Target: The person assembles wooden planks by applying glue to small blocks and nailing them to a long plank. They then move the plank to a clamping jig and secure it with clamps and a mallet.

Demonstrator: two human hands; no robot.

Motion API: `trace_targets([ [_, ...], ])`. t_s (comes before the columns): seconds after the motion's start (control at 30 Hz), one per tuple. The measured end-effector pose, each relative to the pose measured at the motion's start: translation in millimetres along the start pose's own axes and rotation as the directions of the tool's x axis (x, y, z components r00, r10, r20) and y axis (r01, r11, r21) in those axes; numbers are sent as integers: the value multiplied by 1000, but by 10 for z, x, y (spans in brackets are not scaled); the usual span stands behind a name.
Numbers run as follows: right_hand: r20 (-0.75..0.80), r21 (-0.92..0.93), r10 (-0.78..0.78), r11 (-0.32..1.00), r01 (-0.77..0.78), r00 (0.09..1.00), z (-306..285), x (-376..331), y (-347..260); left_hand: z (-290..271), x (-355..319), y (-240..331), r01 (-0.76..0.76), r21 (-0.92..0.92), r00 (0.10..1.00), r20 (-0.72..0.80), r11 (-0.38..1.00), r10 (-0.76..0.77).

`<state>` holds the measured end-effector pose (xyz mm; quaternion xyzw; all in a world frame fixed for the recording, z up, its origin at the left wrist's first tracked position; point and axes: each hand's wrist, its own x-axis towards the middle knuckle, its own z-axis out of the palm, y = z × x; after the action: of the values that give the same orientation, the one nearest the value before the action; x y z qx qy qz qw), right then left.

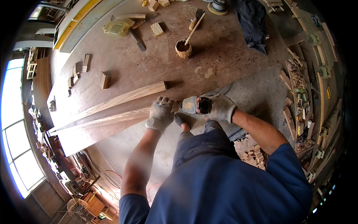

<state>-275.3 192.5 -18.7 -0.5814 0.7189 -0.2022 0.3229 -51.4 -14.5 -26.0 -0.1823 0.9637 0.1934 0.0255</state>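
Note:
My left hand (161, 112), in a pale work glove, is closed over the end of a long wooden board (121, 116) at the table's near edge. A grey and red power drill (191, 105) is gripped by my right hand (223, 108), gloved too. Its front points left at the board's end, close to my left fingers; whether the bit touches the wood I cannot make out. A second long board (128, 95) lies just beyond the first, the two meeting toward their far left ends.
On the brown table (149, 67) stand a round pot (183, 52) with a stick in it, small wood blocks (104, 80), a plastic bottle (116, 28), a sander (218, 7) and a dark cloth (252, 24). Wood offcuts (253, 154) lie on the floor at right, beside loaded racks (298, 93).

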Motion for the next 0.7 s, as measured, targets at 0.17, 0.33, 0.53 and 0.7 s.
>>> trace_targets([
  [0.17,-53,33,-29,999,30,998,26,2,7,-2,0,1,4,3,1000,15,1000,-4],
  [0.33,-24,21,-15,1000,16,1000,-13,-13,-7,6,-8,1,12,-2,1000,17,1000,-12],
  [0.53,-2,59,36,998,-36,999,-53,-18,-47,-26,5,23,9,-7,1000,19,1000,-9],
  [0.7,8,107,48,993,-49,999,-179,-44,-132,-24,-13,20,12,-8,1000,13,1000,-12],
])
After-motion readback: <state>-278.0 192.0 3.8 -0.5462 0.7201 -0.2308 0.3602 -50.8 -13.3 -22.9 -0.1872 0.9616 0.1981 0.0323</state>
